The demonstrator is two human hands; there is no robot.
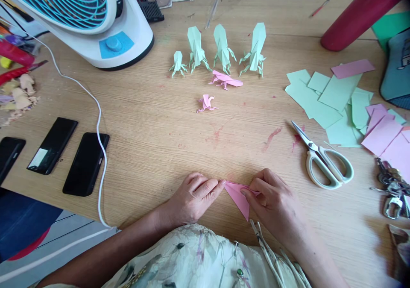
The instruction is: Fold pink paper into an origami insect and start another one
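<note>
A folded piece of pink paper [238, 196], triangular with one point toward me, lies between my hands near the front edge of the table. My left hand [198, 196] pinches its left corner with the fingertips. At the right side, my right hand [272, 198] grips the paper between thumb and curled fingers, which hide part of it. Farther back stand several folded green paper insects [196, 46] in a row. In front of them are a long pink paper insect [226, 80] and a small pink paper figure [206, 103].
Scissors [323, 157] lie to the right, blades pointing away. Beyond them are green paper sheets [339, 93], pink sheets [384, 134] and keys [392, 181]. A fan [128, 40], a white cable [99, 108] and phones [86, 164] occupy the left. A red cylinder [358, 16] is at back right.
</note>
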